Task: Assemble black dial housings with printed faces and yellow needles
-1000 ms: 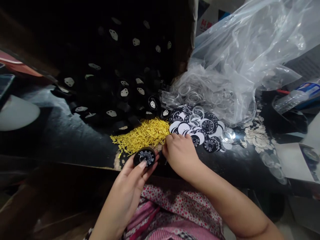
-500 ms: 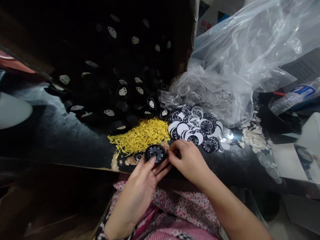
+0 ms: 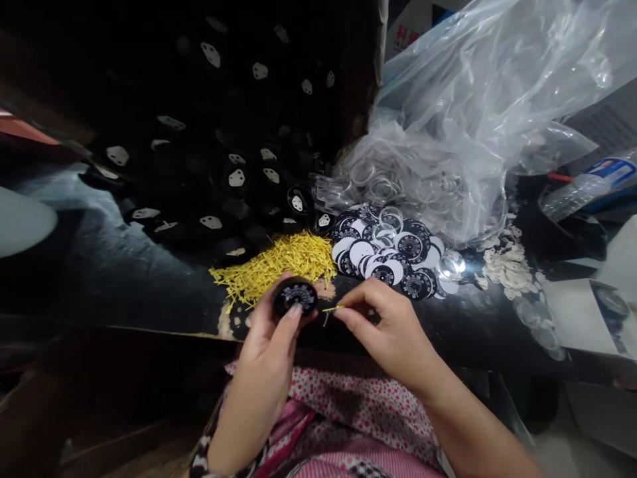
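Half a second on, the right hand (image 3: 393,325) has pulled back from the dial and now shows a thin yellow plastic pointer needle (image 3: 332,309) pinched between thumb and forefinger; before, its fingers were bunched right against the dial's edge. The left hand (image 3: 271,345) has shifted a touch left and keeps its grip on the small round black dial gauge (image 3: 295,297), thumb over the near rim, fingers behind it.

The needle lies nearly level, its long axis running left to right, the free tip aimed left at the dial, just beside its rim but apart from it. Both are held above the near edge of the dark desk (image 3: 124,265).

Just behind them sits the loose heap of yellow needles (image 3: 279,260), with the pile of round black-and-white dial faces (image 3: 388,251) to its right.
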Demonstrator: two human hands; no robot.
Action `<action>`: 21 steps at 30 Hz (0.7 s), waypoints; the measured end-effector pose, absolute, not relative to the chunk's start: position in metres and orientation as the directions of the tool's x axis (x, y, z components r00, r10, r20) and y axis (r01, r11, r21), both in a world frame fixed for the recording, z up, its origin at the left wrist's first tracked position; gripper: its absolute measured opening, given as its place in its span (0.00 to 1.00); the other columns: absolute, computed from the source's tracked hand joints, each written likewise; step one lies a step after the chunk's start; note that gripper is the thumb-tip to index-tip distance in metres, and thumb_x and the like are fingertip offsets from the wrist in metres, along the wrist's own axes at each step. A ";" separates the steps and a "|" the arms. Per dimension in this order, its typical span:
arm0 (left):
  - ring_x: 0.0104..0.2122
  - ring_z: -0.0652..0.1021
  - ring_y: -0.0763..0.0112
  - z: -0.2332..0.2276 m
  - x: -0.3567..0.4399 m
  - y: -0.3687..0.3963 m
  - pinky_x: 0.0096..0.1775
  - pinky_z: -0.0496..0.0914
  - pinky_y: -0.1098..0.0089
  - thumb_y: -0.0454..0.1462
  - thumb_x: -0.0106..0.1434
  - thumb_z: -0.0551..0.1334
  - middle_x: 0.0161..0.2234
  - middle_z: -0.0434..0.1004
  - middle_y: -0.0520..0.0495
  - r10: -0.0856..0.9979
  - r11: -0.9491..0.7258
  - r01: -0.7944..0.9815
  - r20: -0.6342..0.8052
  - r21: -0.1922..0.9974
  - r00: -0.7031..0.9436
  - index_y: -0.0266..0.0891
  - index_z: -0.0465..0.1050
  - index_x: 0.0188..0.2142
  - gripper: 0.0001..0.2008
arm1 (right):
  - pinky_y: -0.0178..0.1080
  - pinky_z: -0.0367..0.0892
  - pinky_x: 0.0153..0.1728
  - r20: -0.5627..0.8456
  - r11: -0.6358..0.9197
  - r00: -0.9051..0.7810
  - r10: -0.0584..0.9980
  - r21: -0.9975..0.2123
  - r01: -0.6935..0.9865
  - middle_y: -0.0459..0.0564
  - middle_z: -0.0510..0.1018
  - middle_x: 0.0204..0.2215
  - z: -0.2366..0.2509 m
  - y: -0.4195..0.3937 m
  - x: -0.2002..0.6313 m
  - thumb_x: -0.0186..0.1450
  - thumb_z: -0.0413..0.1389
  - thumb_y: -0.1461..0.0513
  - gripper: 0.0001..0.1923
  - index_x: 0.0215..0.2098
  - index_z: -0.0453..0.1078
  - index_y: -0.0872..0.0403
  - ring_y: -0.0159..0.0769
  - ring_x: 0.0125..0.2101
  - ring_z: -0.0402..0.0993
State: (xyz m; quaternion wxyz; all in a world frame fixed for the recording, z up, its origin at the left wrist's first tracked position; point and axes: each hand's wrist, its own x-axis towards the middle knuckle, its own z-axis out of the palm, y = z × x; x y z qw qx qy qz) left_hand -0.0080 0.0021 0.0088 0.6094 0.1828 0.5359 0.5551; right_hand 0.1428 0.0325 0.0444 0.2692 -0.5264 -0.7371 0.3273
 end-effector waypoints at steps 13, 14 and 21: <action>0.49 0.78 0.64 -0.003 0.003 0.000 0.53 0.70 0.66 0.41 0.60 0.68 0.47 0.79 0.49 0.924 0.305 -0.404 -0.370 0.863 -0.092 0.46 0.74 0.47 0.16 | 0.39 0.61 0.37 0.014 0.229 -0.314 0.949 -0.717 0.658 0.46 0.75 0.31 0.054 0.031 0.140 0.68 0.54 0.65 0.06 0.32 0.68 0.53 0.34 0.32 0.69; 0.48 0.78 0.63 -0.001 0.002 -0.001 0.52 0.71 0.66 0.42 0.59 0.68 0.45 0.79 0.49 0.927 0.300 -0.380 -0.361 0.875 -0.101 0.45 0.74 0.47 0.16 | 0.39 0.61 0.37 0.013 0.221 -0.314 0.949 -0.737 0.639 0.46 0.74 0.31 0.054 0.031 0.140 0.68 0.53 0.65 0.06 0.32 0.68 0.53 0.34 0.32 0.69; 0.47 0.79 0.58 0.017 0.000 -0.001 0.52 0.71 0.63 0.41 0.57 0.68 0.45 0.80 0.47 0.953 0.205 -0.156 -0.233 0.966 -0.191 0.44 0.76 0.38 0.10 | 0.38 0.60 0.36 -0.021 0.201 -0.334 0.942 -0.764 0.613 0.45 0.74 0.29 0.055 0.022 0.140 0.68 0.53 0.65 0.08 0.30 0.65 0.52 0.33 0.32 0.69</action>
